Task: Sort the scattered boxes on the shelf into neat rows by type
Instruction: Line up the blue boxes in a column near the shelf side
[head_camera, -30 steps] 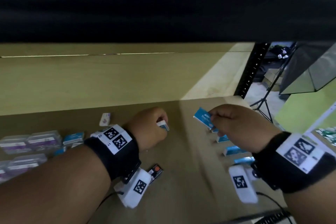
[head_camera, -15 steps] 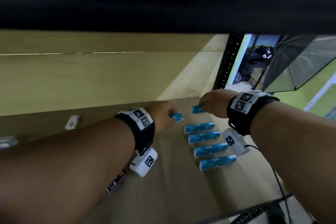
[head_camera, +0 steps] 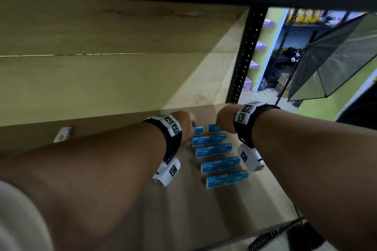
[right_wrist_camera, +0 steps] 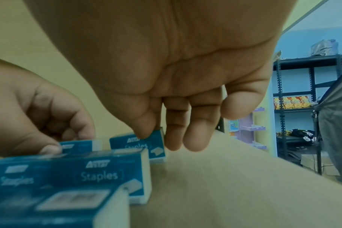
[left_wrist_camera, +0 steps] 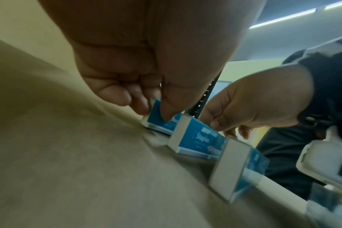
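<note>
Head view: two blue staple boxes, the left box and the right box, were set at the far end of a row of staple boxes on the shelf. Left wrist view: the left box was pinched by the left hand. Right wrist view: the right box was pinched by the right hand.

Two boxes sit side by side at the shelf's back, four box pairs lined up before them; a lone box lies far left.

"Staples" on blue boxes
</note>
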